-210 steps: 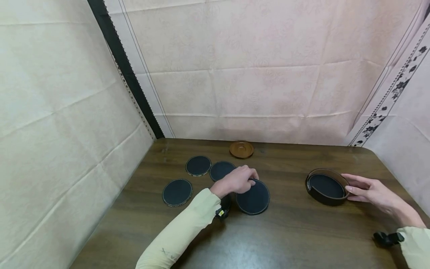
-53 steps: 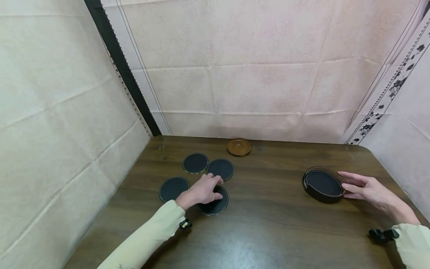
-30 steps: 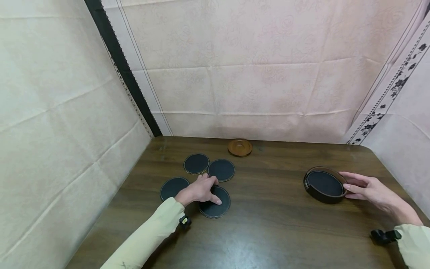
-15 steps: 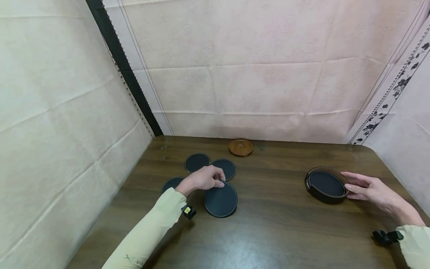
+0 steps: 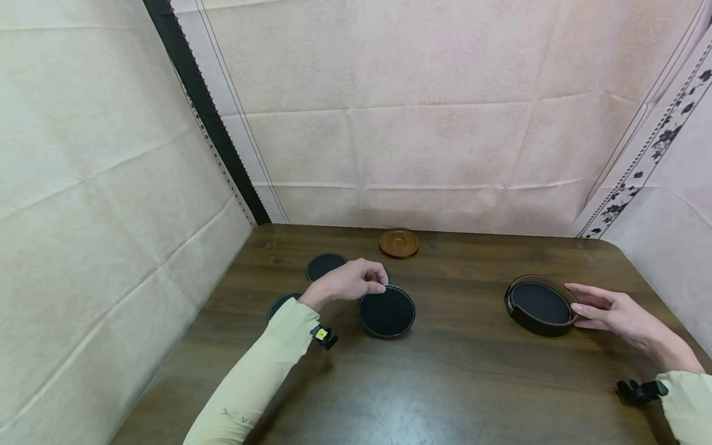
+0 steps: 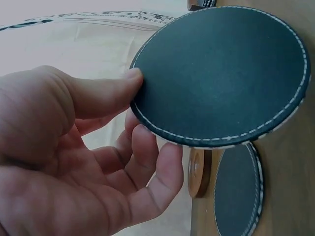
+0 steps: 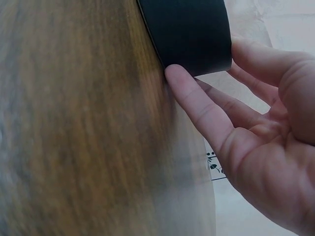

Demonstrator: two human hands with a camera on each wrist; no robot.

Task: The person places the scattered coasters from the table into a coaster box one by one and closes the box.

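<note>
My left hand [image 5: 347, 284] pinches a round black coaster [image 5: 387, 314] by its edge, lifted off the table. In the left wrist view the thumb lies on top of the coaster [image 6: 221, 78], which has white stitching round its rim. Behind and beside that hand lie more black coasters: one at the back [image 5: 325, 264], one partly under the wrist [image 5: 281, 303], and one mostly hidden by the fingers. At the right, my right hand [image 5: 617, 318] holds the side of a round dark coaster holder [image 5: 547, 331], with a black coaster [image 5: 538, 303] inside.
A small brown wooden dish [image 5: 398, 243] stands near the table's back edge. Pale patterned cloth [image 5: 434, 136] hangs behind the brown wooden table [image 5: 456, 383] and along both sides. Each wrist carries a small black camera.
My left hand has taken up the front coaster and carried it rightward and up from the table. Earlier, another coaster it held left the left group. The right hand stays at the holder.
</note>
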